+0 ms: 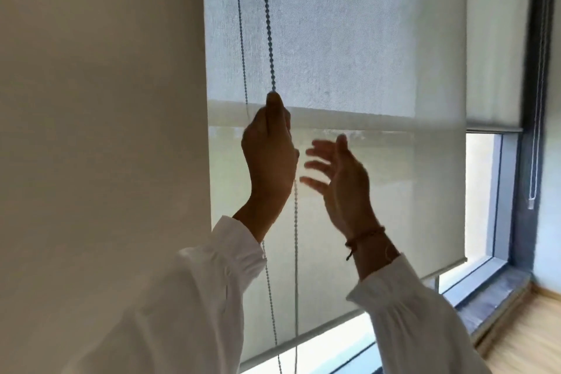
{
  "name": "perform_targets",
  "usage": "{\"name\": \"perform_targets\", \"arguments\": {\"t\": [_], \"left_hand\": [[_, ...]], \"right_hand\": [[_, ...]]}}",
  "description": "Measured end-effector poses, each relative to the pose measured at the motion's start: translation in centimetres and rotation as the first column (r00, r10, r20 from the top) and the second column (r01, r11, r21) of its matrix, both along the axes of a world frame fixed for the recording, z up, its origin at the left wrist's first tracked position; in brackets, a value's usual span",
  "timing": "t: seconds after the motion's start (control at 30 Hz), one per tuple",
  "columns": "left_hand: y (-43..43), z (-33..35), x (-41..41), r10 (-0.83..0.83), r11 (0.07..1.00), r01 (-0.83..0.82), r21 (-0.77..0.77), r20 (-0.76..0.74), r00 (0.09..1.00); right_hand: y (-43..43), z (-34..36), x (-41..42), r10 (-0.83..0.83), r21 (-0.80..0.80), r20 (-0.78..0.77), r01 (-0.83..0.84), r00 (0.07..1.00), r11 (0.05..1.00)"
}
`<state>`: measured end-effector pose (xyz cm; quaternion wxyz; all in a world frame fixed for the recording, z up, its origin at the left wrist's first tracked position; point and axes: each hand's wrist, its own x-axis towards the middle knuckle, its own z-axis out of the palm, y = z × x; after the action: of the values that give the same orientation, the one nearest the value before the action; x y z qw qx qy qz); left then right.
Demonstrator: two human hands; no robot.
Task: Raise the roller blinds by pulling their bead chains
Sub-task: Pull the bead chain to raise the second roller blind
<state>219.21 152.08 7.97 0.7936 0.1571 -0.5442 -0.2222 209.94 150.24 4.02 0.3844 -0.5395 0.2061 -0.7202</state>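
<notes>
My left hand point(268, 155) is at the middle of the frame, fingers curled round the nearer strand of the bead chain point(268, 24) with the thumb pointing up along it. That strand runs straight up from my fist to the top edge. The other strand hangs just left of it, and both strands come out again below my wrist and drop to the bottom edge.

My right hand point(340, 173) is just beside the left. Its fingers are spread and slack, it is a little blurred, and it holds nothing and is off the chain. There is a bracelet point(364, 237) on that wrist.

The roller blind point(379, 39) behind my hands covers most of its window. Its bottom bar point(318, 328) slants across the lower centre, with a strip of bright glass under it. At the right of the frame a second blind point(494, 39) sits higher, and its own chain point(538, 100) hangs against the dark frame. A plain wall point(100, 100) fills the left side.
</notes>
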Motion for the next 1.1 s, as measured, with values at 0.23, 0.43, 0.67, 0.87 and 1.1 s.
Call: {"name": "perform_targets", "arguments": {"t": [0.23, 0.43, 0.67, 0.87, 1.1], "left_hand": [[-1.5, -10.0, -1.1, 0.232, 0.973, -0.227, -0.05, 0.169, 0.958], [-1.8, -11.8, -0.4, 0.218, 0.976, -0.205, -0.075, 0.256, 0.942], [-2.2, -6.9, 2.1, -0.071, 0.952, -0.015, 0.307, 0.267, 0.961], [0.1, 1.8, 3.4, -0.265, 0.953, 0.237, 0.189, 0.139, 0.954], [0.4, 3.2, 1.1, -0.158, 0.958, 0.151, 0.243, 0.011, 0.987]], "right_hand": [[1.7, 6.3, 2.0, 0.175, -0.046, -0.164, -0.185, 0.971, 0.982], [1.8, 8.0, 4.8, -0.057, -0.092, 0.018, 0.059, 0.998, 0.994], [1.6, 6.5, 4.6, -0.33, -0.272, 0.03, 0.325, 0.944, 0.906], [1.5, 0.2, 5.9, -0.363, -0.219, -0.042, 0.345, 0.931, 0.913], [0.8, -7.8, 5.8, -0.35, -0.189, -0.129, 0.323, 0.928, 0.927]]}}
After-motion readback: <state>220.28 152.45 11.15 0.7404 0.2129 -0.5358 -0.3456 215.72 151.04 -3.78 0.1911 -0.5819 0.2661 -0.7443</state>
